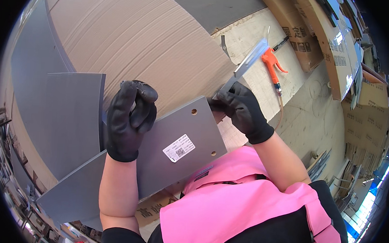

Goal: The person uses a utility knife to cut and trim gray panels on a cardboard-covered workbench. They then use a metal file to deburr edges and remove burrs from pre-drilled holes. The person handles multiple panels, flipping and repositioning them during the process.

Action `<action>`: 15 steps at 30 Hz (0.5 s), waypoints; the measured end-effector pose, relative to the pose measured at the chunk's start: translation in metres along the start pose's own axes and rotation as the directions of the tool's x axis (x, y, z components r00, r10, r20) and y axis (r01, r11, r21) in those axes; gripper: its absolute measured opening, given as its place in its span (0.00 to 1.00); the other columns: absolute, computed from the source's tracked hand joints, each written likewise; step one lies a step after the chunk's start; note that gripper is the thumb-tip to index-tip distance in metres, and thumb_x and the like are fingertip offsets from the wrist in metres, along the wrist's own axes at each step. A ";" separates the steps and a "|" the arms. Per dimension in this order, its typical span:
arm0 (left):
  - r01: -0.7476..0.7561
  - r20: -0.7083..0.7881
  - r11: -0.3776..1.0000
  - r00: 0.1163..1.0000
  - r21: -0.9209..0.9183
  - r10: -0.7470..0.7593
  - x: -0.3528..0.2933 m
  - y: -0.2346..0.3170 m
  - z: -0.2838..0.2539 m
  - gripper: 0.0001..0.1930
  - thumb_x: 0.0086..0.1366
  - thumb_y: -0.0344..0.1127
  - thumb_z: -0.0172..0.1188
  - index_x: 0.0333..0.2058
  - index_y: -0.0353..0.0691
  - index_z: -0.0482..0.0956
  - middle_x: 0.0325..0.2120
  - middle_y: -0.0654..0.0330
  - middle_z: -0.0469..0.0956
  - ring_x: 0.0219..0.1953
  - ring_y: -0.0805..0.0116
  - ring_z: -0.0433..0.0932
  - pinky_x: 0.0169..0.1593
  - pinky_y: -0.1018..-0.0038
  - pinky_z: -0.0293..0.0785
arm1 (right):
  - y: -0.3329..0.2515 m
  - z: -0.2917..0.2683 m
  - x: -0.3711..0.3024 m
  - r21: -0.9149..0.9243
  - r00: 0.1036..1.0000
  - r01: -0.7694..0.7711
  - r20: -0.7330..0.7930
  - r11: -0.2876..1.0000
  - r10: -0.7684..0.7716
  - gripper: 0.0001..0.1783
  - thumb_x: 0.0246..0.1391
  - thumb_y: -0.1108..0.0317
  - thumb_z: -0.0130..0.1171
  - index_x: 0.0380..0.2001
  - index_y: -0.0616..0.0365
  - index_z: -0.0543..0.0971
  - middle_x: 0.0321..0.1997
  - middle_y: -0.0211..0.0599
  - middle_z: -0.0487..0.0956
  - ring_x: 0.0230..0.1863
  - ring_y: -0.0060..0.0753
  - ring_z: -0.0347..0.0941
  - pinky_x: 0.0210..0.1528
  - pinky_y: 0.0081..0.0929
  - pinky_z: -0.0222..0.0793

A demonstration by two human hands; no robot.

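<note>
A grey panel (pixel 171 138) with round holes and a white label lies in front of me. Above its left part is my left hand (pixel 132 117) in a black glove, fingers curled together. Pale specks show at its fingertips; anything within the pinch is too small to name. My right hand (pixel 242 109), also gloved in black, is closed on a thin flat grey strip (pixel 229 82) beside the panel's far right corner. The strip points up and away, toward a clear bluish piece (pixel 254 54); whether the two are joined I cannot tell.
Corrugated cardboard (pixel 137 38) covers much of the table, with more grey panels (pixel 72 118) at left. An orange air blow gun (pixel 271 66) with a hose lies at right, near a black pen-like item (pixel 280 43). Cardboard boxes (pixel 368 127) stand farther right.
</note>
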State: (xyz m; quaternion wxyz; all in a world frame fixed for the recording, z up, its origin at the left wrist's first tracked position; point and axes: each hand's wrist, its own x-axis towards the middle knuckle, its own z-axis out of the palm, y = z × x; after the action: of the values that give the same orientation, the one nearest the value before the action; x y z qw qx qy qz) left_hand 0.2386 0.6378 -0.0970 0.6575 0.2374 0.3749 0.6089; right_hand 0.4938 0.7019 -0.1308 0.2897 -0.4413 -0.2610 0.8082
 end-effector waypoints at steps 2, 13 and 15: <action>0.002 0.003 1.000 1.000 0.024 -0.002 0.000 -0.001 0.000 0.23 0.75 0.47 0.42 0.33 0.34 0.77 0.11 0.73 0.54 0.12 0.84 0.51 0.17 0.84 0.51 | 0.002 0.000 0.000 -0.059 0.997 0.053 0.051 0.997 -0.050 0.09 0.64 0.69 0.50 0.38 0.65 0.72 0.45 0.45 0.76 0.46 0.36 0.76 0.53 0.32 0.73; 0.006 0.002 1.000 1.000 -0.012 -0.006 0.001 -0.002 0.000 0.24 0.75 0.48 0.41 0.32 0.34 0.78 0.10 0.73 0.55 0.12 0.84 0.52 0.16 0.84 0.53 | -0.007 0.005 0.014 -0.299 0.997 0.035 0.073 0.954 -0.013 0.06 0.60 0.71 0.52 0.35 0.63 0.72 0.44 0.45 0.78 0.46 0.31 0.75 0.53 0.30 0.71; 0.006 0.003 1.000 1.000 -0.015 -0.006 0.002 -0.002 0.000 0.24 0.75 0.48 0.41 0.32 0.34 0.78 0.10 0.73 0.55 0.12 0.84 0.52 0.16 0.84 0.53 | -0.011 0.010 0.014 -0.320 0.998 0.047 0.050 0.946 -0.033 0.06 0.59 0.73 0.53 0.37 0.65 0.71 0.39 0.41 0.77 0.40 0.29 0.76 0.47 0.27 0.74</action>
State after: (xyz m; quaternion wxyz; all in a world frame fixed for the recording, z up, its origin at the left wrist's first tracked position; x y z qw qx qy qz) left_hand 0.2397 0.6393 -0.0989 0.6615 0.2322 0.3702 0.6094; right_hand 0.4816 0.7176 -0.1271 0.2245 -0.4591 -0.4043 0.7585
